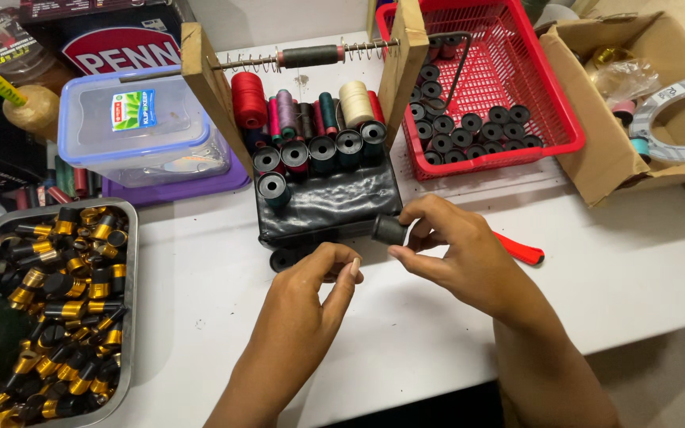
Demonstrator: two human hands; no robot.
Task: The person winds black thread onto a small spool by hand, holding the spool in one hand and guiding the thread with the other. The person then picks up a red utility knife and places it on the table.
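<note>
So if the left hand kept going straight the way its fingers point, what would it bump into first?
Probably the small black tube pinched in the right hand: the left hand points up and right toward it, with a small gap between. Depth is hard to judge.

On the table (612,261), near the middle: right hand (457,257) pinching a small tube (390,230), left hand (311,297) just beside, to its left. Behind both, a pad (327,202) carrying a row of tubes (319,152); behind those, thread spools (303,111) inside a wooden rack (208,79). Far left, a metal tray (130,317) of ferrules (57,309); behind it, a plastic box (140,127). Right of the rack, a basket (549,95); further right, a cardboard box (596,150).
</note>
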